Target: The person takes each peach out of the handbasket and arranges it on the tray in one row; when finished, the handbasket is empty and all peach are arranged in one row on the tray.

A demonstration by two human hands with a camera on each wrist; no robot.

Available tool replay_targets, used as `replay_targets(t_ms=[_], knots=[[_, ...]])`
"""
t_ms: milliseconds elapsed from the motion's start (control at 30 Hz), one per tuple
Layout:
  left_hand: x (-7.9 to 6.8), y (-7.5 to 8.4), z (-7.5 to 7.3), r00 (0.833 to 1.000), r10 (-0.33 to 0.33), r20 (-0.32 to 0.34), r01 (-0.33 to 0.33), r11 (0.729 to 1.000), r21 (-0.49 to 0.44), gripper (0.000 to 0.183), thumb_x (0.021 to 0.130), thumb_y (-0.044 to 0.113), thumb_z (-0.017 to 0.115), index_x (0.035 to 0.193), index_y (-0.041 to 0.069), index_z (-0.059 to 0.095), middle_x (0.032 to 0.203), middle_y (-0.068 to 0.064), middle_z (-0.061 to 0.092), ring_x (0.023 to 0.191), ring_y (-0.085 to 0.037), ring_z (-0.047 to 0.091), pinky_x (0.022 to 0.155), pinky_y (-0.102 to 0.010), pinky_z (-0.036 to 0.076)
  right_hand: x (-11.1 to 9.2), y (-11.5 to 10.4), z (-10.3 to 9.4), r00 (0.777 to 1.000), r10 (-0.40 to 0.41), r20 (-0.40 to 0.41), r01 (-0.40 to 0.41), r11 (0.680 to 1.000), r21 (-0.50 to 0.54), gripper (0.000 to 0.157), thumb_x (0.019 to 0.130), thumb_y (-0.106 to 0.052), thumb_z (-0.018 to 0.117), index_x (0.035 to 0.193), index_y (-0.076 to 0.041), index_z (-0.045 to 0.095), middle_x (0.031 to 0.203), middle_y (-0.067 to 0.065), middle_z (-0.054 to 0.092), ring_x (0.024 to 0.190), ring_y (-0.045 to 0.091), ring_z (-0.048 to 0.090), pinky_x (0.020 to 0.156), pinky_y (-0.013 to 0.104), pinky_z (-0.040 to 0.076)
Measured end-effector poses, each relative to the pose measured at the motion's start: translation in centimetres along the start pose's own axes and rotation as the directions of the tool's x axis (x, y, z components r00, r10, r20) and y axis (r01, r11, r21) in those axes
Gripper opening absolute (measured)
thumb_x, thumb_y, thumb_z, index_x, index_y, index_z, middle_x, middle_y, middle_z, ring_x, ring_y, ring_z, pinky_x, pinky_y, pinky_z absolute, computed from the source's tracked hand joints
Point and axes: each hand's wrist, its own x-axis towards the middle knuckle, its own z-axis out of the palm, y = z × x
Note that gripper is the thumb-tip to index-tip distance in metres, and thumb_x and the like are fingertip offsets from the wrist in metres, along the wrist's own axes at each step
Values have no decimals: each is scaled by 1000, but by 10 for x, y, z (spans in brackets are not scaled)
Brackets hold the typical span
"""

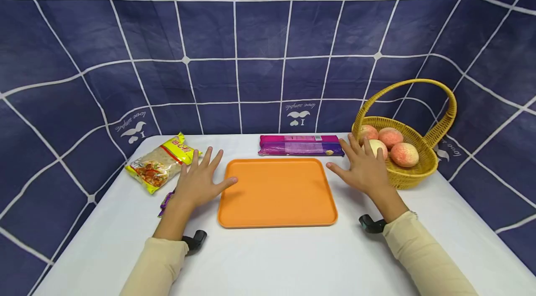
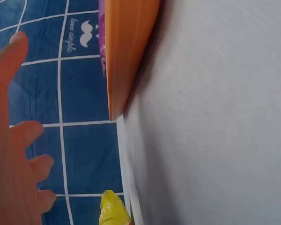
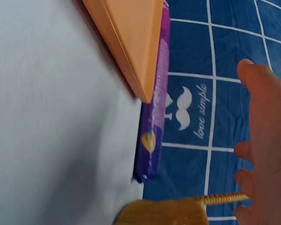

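Fingers spread, my left hand [image 1: 197,183] hovers by the left edge of an orange tray [image 1: 276,193] and holds nothing. Beyond its fingertips lies a yellow-ended food packet [image 1: 161,163] with a clear middle. A small purple wrapped item [image 1: 166,203] is partly hidden behind the left wrist. My right hand [image 1: 363,168], also spread and holding nothing, is between the tray and a yellow wicker basket [image 1: 431,165]. Several peaches [image 1: 404,154] sit in the basket; in the head view the fingers overlap one of them. The right wrist view shows the hand [image 3: 267,136] apart from the tray [image 3: 136,42].
Behind the tray, a long pink and purple package [image 1: 299,145] lies along the back of the white table [image 1: 268,263]. The basket's tall arched handle [image 1: 412,82] rises at the right. A dark blue gridded cloth [image 1: 259,35] hangs behind and at both sides.
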Motion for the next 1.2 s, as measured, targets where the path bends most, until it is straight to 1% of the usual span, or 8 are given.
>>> replay_targets(t_ms=[133, 267, 400, 567, 700, 867, 1000, 1200], knots=[[-4, -10, 1, 997, 31, 65, -23, 992, -121, 96, 90, 74, 54, 161, 14, 29, 164, -20, 23, 147, -52, 12, 111, -77, 11, 1, 17, -8, 1000, -14, -9, 14, 1000, 22, 91, 92, -78, 41, 154, -11, 43, 159, 18, 35, 145, 48, 25, 109, 75, 22], [-7, -24, 1, 984, 113, 139, -63, 943, -326, 96, 88, 60, 70, 159, 9, 32, 162, -21, 27, 147, -47, 21, 115, -68, 19, 6, 57, -22, 998, -34, 47, 29, 994, 108, 79, 98, -64, 48, 146, -2, 50, 145, 23, 51, 132, 48, 45, 101, 70, 38], [-7, -36, 3, 969, 193, 153, -109, 893, -436, 106, 77, 53, 84, 158, 8, 33, 157, -21, 37, 143, -42, 35, 115, -60, 29, 15, 107, -35, 985, -72, 154, 41, 981, 190, 71, 99, -47, 60, 141, 8, 47, 135, 32, 52, 123, 51, 48, 103, 68, 37], [-1, -45, 4, 951, 264, 163, -152, 855, -495, 117, 65, 47, 94, 158, 7, 33, 157, -20, 38, 144, -42, 34, 116, -57, 28, 21, 144, -49, 953, -75, 293, 32, 989, 147, 66, 95, -27, 71, 142, 10, 44, 142, 39, 40, 132, 59, 33, 108, 73, 24], [3, -47, 3, 936, 280, 212, -138, 848, -512, 119, 62, 44, 96, 157, 6, 34, 158, -20, 36, 145, -42, 31, 117, -58, 26, 22, 154, -50, 935, -56, 351, 13, 992, 124, 61, 91, -17, 73, 140, 9, 48, 141, 39, 41, 130, 61, 35, 108, 74, 25], [4, -48, 4, 922, 280, 266, -115, 856, -504, 119, 61, 44, 96, 155, 4, 37, 158, -19, 37, 145, -41, 31, 117, -58, 26, 23, 155, -45, 936, -29, 351, -4, 996, 94, 57, 89, -13, 75, 137, 8, 52, 139, 38, 43, 127, 62, 38, 106, 73, 29], [4, -48, 8, 916, 305, 261, -141, 853, -503, 115, 62, 43, 96, 154, 1, 40, 156, -19, 40, 144, -40, 33, 117, -58, 26, 22, 155, -46, 941, -13, 338, -14, 997, 77, 56, 86, -11, 76, 134, 8, 54, 132, 37, 44, 121, 61, 43, 103, 74, 33], [2, -48, 14, 916, 313, 250, -155, 853, -499, 108, 63, 43, 95, 151, 4, 46, 154, -17, 45, 142, -42, 36, 116, -60, 27, 23, 164, -46, 947, 8, 321, -22, 999, 40, 63, 84, -11, 76, 135, 12, 48, 124, 38, 44, 110, 58, 49, 99, 72, 38]])
